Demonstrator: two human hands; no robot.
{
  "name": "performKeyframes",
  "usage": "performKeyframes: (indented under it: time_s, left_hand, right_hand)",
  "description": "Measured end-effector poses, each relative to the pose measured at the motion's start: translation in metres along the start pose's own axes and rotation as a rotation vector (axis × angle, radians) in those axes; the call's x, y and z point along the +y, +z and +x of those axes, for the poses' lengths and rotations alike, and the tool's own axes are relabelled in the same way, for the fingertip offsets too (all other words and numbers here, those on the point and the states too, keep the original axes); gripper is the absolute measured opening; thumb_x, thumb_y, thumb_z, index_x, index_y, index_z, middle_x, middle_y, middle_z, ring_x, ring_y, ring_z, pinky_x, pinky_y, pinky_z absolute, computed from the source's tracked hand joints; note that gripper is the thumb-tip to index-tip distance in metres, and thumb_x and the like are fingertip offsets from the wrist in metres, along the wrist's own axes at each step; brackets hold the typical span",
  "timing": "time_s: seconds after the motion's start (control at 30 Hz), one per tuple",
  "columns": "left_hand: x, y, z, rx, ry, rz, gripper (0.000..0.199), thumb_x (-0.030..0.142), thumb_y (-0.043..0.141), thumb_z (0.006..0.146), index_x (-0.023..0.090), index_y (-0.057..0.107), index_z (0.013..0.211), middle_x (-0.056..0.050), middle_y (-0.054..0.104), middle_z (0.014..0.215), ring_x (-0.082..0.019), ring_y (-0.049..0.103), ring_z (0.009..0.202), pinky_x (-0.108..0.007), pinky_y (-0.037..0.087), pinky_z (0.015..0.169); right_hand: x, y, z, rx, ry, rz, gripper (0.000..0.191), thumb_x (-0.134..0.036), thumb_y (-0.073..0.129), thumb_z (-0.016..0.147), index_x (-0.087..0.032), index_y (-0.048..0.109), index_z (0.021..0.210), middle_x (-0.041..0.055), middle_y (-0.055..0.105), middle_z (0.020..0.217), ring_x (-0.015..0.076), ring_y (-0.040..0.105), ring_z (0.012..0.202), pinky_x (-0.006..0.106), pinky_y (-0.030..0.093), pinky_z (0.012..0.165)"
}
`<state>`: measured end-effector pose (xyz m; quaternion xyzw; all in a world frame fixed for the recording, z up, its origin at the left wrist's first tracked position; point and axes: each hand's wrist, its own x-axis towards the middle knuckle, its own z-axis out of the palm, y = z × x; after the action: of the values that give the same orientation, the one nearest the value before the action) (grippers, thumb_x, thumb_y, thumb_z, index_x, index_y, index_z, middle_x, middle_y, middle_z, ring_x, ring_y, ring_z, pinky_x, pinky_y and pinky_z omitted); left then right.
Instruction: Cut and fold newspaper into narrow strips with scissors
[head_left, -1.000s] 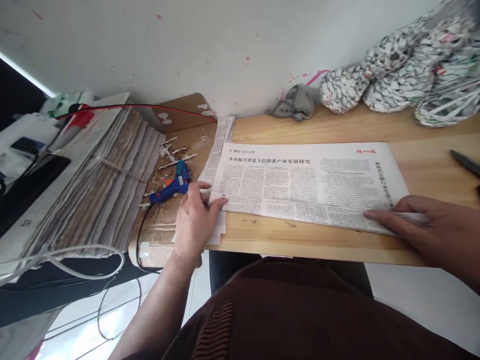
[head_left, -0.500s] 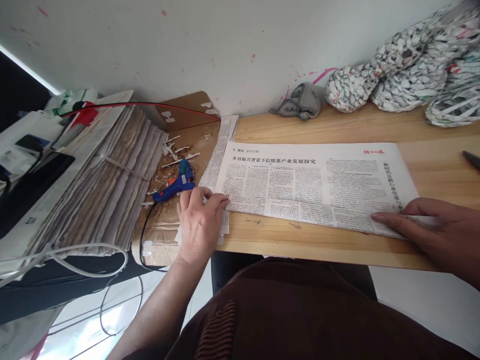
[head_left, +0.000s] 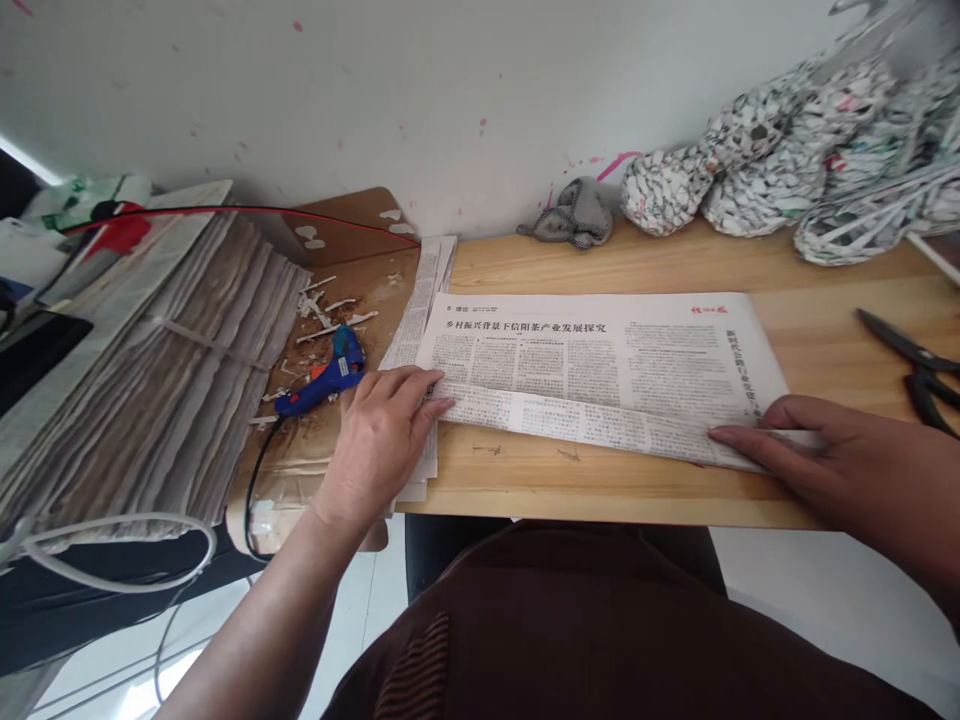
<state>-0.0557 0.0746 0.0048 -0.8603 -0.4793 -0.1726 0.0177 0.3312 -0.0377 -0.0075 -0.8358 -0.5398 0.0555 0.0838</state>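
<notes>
A newspaper sheet printed with Chinese text lies across the wooden table. Its near edge is turned up into a long narrow fold over the print. My left hand pinches the left end of that fold between thumb and fingers. At the other end, my right hand grips the fold, thumb on top and fingers partly hidden beneath. Cut newspaper strips lie under and beside the sheet's left end, close to my left hand. A blue glue gun rests just left of that hand.
Black scissors lie at the right. Woven newspaper shapes and a grey cloth item sit along the wall. A tall newspaper stack stands left, near cardboard with paper scraps. A red cable crosses behind.
The near edge of the newspaper is now folded up as a wider, clearly visible band, with both hands still at its ends. The view has shifted right, bringing the scissors further into sight.
</notes>
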Motion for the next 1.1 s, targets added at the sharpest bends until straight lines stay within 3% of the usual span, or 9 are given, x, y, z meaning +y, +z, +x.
performKeyframes:
  time_s: [0.1,0.27,0.4,0.53,0.67,0.9,1.1]
  left_hand:
    - [0.003,-0.003,0.007,0.027,0.011,0.055,0.038,0.046,0.06,0.095,0.021,0.071,0.121,-0.012,0.074,0.112,-0.036,0.061,0.111,-0.058,0.045,0.098]
    - [0.009,-0.008,0.019,0.027,0.103,0.048,0.04,0.053,0.064,0.091,0.021,0.074,0.112,-0.011,0.074,0.104,-0.034,0.06,0.11,-0.055,0.041,0.102]
    - [0.01,-0.005,0.026,-0.187,0.154,-0.056,0.025,0.046,0.065,0.093,0.023,0.074,0.091,-0.005,0.074,0.088,-0.026,0.064,0.092,-0.044,0.044,0.092]
    - [0.008,0.001,0.029,-0.377,0.057,-0.073,0.029,0.045,0.064,0.094,0.021,0.069,0.078,-0.004,0.069,0.075,-0.023,0.062,0.077,-0.036,0.044,0.076]
    - [0.009,0.003,0.031,-0.402,0.01,0.003,0.031,0.049,0.064,0.092,0.022,0.069,0.08,-0.004,0.068,0.074,-0.024,0.063,0.075,-0.036,0.042,0.075]
    - [0.006,0.004,0.033,-0.419,-0.1,-0.067,0.029,0.053,0.069,0.087,0.025,0.07,0.083,-0.003,0.074,0.079,-0.024,0.064,0.075,-0.034,0.042,0.073]
    - [0.005,0.006,0.034,-0.401,-0.096,-0.07,0.027,0.052,0.07,0.086,0.026,0.07,0.08,-0.001,0.073,0.076,-0.022,0.064,0.076,-0.033,0.043,0.075]
  right_hand:
    - [-0.003,-0.004,0.002,-0.111,0.107,0.029,0.096,-0.112,0.02,0.046,-0.03,0.065,0.067,0.0016,0.062,0.05,0.0275,0.062,0.054,0.036,0.041,0.053]
    - [-0.006,-0.006,0.001,-0.136,0.127,0.032,0.096,-0.112,0.02,0.047,-0.03,0.065,0.068,0.0031,0.066,0.056,0.0293,0.063,0.061,0.038,0.042,0.059]
    - [-0.007,-0.01,0.0,-0.16,0.102,0.044,0.098,-0.112,0.017,0.048,-0.029,0.066,0.069,0.005,0.069,0.061,0.0289,0.063,0.062,0.038,0.042,0.061]
    - [-0.006,-0.014,-0.002,-0.189,0.075,0.098,0.097,-0.111,0.02,0.051,-0.028,0.068,0.071,0.0053,0.068,0.061,0.0276,0.063,0.062,0.037,0.042,0.062]
    - [-0.005,-0.014,-0.004,-0.163,0.029,0.098,0.092,-0.108,0.022,0.058,-0.028,0.066,0.07,0.0058,0.069,0.064,0.0267,0.063,0.061,0.036,0.042,0.062]
    - [-0.006,-0.01,-0.006,-0.11,-0.019,0.069,0.083,-0.1,0.026,0.069,-0.027,0.065,0.07,0.0067,0.071,0.068,0.0274,0.062,0.061,0.036,0.042,0.061]
    - [0.006,-0.017,-0.004,-0.139,-0.037,0.048,0.067,-0.089,0.037,0.075,-0.03,0.069,0.078,0.0037,0.072,0.068,0.0285,0.064,0.063,0.036,0.041,0.059]
